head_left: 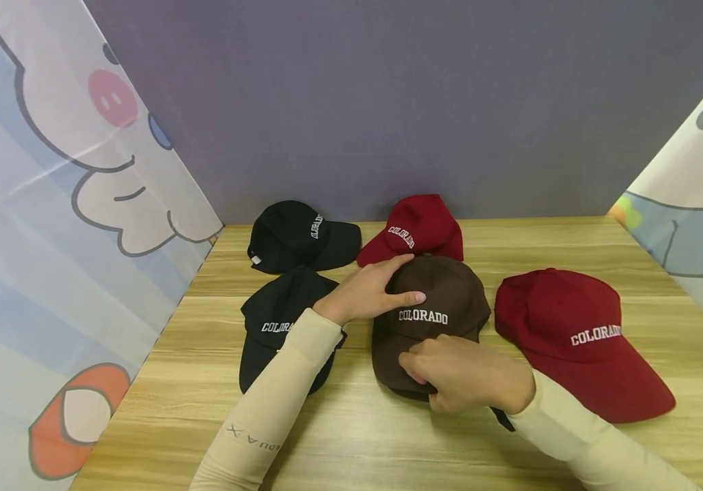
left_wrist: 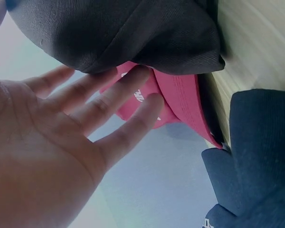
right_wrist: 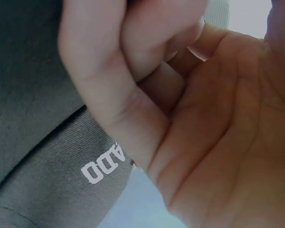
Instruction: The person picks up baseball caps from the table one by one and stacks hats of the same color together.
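Note:
A dark brown cap [head_left: 449, 286] with white COLORADO lettering lies on the table, its brim toward me. My left hand [head_left: 363, 290] rests at the left side of its crown, thumb across the front above the letters. In the left wrist view, the left fingers [left_wrist: 118, 102] are extended loosely beside the crown. My right hand [head_left: 458, 372] is over the brim. Its fingers curl in toward the palm in the right wrist view, beside the brown fabric [right_wrist: 61, 171], with nothing visible inside them. The brim is partly hidden by this hand.
Behind the brown cap sits a red cap [head_left: 425, 225]; a larger red cap [head_left: 572, 314] lies at the right. Two black caps are on the left, one farther back [head_left: 290, 235] and one nearer [head_left: 292, 296], partly covered by my left forearm. A grey wall [head_left: 412, 102] closes the back.

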Action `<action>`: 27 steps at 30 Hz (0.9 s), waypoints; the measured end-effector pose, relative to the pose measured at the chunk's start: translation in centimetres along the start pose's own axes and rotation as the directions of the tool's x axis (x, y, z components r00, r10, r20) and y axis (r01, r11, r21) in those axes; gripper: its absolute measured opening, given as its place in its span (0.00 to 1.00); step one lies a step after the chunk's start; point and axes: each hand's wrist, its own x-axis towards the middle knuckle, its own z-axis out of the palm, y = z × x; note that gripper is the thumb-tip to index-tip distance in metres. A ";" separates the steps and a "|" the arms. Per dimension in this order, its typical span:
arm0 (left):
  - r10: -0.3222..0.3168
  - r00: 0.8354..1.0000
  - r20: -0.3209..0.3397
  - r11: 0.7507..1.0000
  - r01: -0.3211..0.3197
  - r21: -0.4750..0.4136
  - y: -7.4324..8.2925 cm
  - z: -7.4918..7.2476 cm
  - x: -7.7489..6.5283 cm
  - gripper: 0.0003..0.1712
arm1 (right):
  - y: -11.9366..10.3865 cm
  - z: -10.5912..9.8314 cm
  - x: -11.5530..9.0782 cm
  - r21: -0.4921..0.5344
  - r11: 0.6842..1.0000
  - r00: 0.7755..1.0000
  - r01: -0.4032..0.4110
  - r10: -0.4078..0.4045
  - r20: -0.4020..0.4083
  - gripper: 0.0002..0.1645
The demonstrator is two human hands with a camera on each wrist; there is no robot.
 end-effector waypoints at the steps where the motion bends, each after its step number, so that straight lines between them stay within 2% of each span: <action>1: 0.006 1.000 0.006 1.000 -0.006 0.002 0.0 0.0 0.0 0.53 | 0.0 0.0 0.0 0.000 1.000 1.000 -0.002 0.002 0.006 0.21; 6: 0.030 0.999 0.032 0.999 -0.031 0.021 0.2 0.1 -0.1 0.51 | 0.1 0.3 0.1 -0.019 1.000 1.000 -0.008 0.008 0.025 0.22; 11: 0.031 0.999 0.031 0.999 -0.032 0.022 0.3 0.1 -0.2 0.48 | 0.2 0.6 0.2 -0.045 0.999 0.999 -0.020 0.022 0.040 0.22; 17: 0.029 0.999 0.030 0.999 -0.029 0.016 0.3 0.2 -0.1 0.49 | 0.5 -0.2 -0.1 0.016 0.997 0.995 -0.075 0.074 0.068 0.20; 22: 0.033 0.999 0.029 0.999 -0.033 0.010 0.3 0.2 -0.1 0.49 | 1.4 -1.3 -0.4 0.006 0.994 0.994 -0.107 0.107 0.007 0.20; 27: 0.042 0.999 0.031 0.999 -0.042 0.006 0.3 0.1 -0.1 0.49 | 2.5 -2.3 -0.9 -0.035 0.990 0.986 -0.138 0.135 -0.097 0.19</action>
